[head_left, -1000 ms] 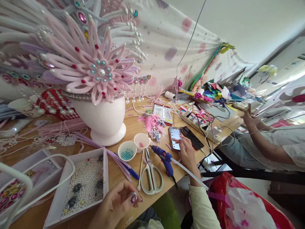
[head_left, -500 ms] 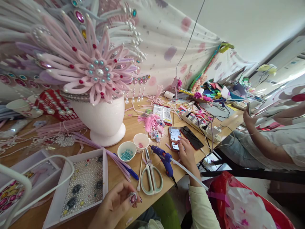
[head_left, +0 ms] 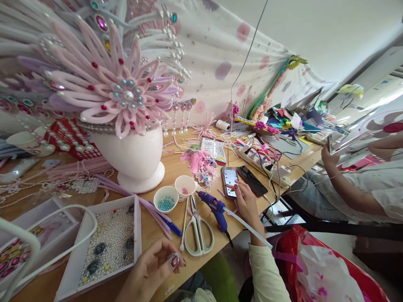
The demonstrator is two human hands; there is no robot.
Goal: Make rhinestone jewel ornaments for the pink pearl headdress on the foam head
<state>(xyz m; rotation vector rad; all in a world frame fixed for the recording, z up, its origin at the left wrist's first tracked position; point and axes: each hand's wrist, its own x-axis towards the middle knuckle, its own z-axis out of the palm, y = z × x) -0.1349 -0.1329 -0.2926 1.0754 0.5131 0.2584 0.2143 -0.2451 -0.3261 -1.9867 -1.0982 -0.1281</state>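
My left hand (head_left: 150,268) is at the table's near edge, fingers pinched on a small pink gem ornament (head_left: 174,261). My right hand (head_left: 247,201) rests beside a lit phone (head_left: 229,182), one finger stretched onto its screen, nothing held in it. A blue glue gun (head_left: 216,209) lies just left of that hand, with pale green scissors (head_left: 197,228) beside it. Two small cups, one with teal beads (head_left: 166,199) and one with pink beads (head_left: 184,185), stand in front of a large pink flower headdress (head_left: 119,94) on a white stand (head_left: 134,161).
A white tray of pearls (head_left: 105,247) sits at the near left, another tray (head_left: 28,235) beyond it. A dark phone (head_left: 253,180) and a power strip (head_left: 262,161) lie right of the lit phone. Another person (head_left: 355,188) sits at the right. A red bag (head_left: 317,268) is below.
The view drifted slightly. My right finger shifted a little on the phone screen. My left hand kept its pinch on the gem ornament.
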